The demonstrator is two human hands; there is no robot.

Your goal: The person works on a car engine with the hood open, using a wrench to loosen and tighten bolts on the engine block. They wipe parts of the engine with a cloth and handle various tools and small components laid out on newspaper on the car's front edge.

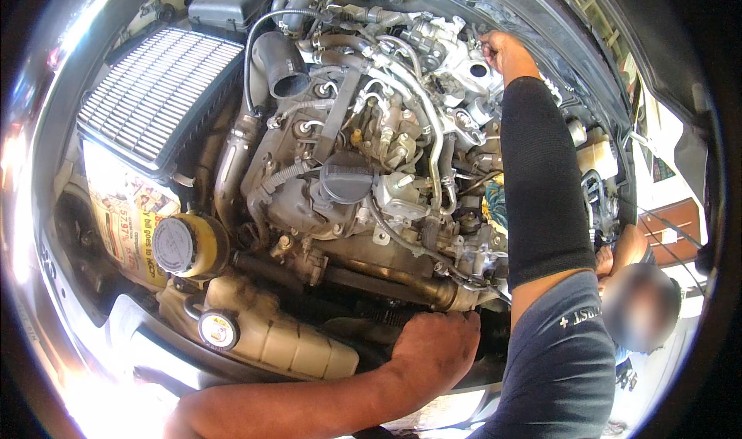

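Observation:
My right arm, in a black sleeve, stretches over the engine [394,145] to its far right corner. There my right hand [506,56] is closed, fingertips against a silver metal housing [456,52] with a round open port; what they grip, if anything, is too small to tell. My left hand [437,346] is curled into a fist at the engine's front, beside the end of a metal pipe [448,294]. Its fingertips are turned away, so anything inside is hidden. Between my arms lie metal lines, hoses and a black oval cover [345,178].
A slatted air filter [162,95] stands at the left, near an open black duct [286,72]. A yellowish reservoir [205,242] and beige plastic tank [286,338] sit front left, beside newspaper [127,222]. Patterned cloth [495,203] is tucked by my right arm. Another person [638,307] is at right.

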